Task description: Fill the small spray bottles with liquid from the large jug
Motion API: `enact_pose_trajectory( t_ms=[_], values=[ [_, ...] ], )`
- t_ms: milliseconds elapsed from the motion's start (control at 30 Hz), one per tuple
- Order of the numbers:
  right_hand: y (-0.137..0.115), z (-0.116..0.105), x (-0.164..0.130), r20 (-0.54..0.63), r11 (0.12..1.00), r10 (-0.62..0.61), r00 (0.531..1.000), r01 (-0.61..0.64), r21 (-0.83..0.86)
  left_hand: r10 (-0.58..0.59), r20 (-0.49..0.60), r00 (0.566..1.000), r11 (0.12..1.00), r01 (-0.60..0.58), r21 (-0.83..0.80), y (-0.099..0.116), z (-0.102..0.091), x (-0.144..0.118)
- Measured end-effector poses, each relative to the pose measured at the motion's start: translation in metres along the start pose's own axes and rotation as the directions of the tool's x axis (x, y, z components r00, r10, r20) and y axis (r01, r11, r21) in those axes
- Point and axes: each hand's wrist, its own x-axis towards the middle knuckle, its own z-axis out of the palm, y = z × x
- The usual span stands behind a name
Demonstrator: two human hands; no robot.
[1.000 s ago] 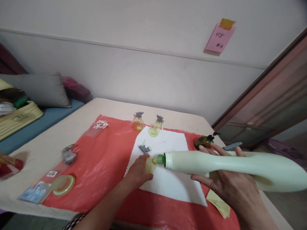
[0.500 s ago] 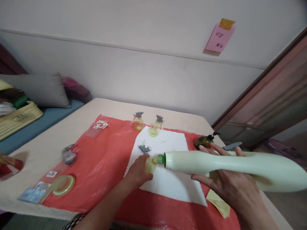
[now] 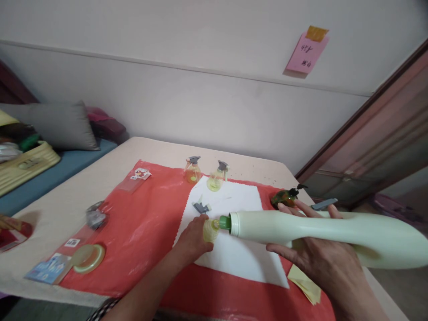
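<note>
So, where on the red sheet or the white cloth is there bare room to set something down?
The red plastic sheet is bare between the grey packet and the white cloth. The cloth's middle, behind the big pale green bottle, is free. It is crowded where the left hand holds the small yellow bottle, and by the right hand.

- Big pale-green jug [image 3: 321, 234] tipped a bit steeper vs 1 s ago: back end slightly higher.
- Green spout [image 3: 225, 222] sits a touch lower at small yellow bottle [image 3: 210, 230].
</note>
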Motion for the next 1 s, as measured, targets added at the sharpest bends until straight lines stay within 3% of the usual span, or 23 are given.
enact_pose_trajectory(
  t_ms=[1000],
  values=[
    [-0.0004, -0.0008, 0.0002, 0.005, 1.000, 0.009, 1.000, -0.009, 0.029, 0.030, 0.003, 1.000, 1.000, -0.030, 0.008, -0.0012, -0.0005, -0.0006]
  ],
)
